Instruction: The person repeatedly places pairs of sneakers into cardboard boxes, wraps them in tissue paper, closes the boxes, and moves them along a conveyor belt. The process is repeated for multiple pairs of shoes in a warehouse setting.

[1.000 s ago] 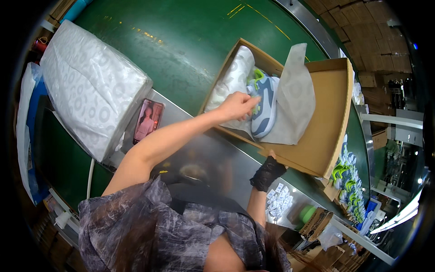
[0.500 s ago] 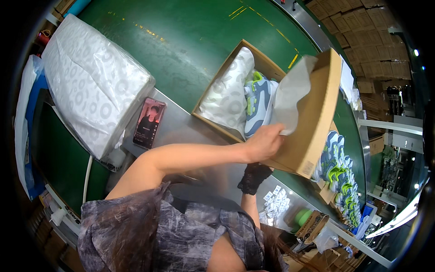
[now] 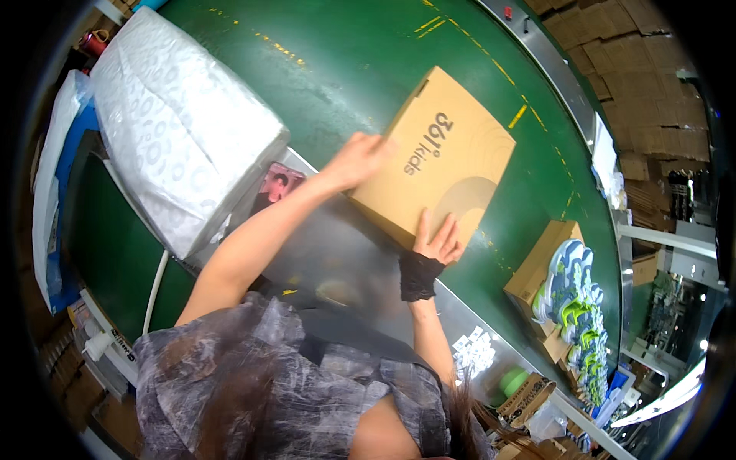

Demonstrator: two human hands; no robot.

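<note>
A closed brown cardboard shoebox (image 3: 460, 146) lies at an angle on the green work surface, its lid covering whatever is inside. Against its left edge is my left hand (image 3: 359, 161), fingers bent toward the lid and blurred by motion, so their grip is unclear. My right hand (image 3: 438, 244) rests with spread fingers on the near right part of the lid. A black lace cuff (image 3: 419, 276) covers that wrist.
A big bundle of white patterned paper (image 3: 184, 130) in plastic stands at left, partly hiding a phone (image 3: 277, 186). At right are several blue-and-green shoes (image 3: 571, 287) beside an open carton (image 3: 540, 264). Small white tags (image 3: 474, 351) lie near a green round object (image 3: 514, 381).
The lid has come down over the box, hiding the shoe and tissue paper. My left hand has moved left and farther away to the box's edge; my right hand now shows on top.
</note>
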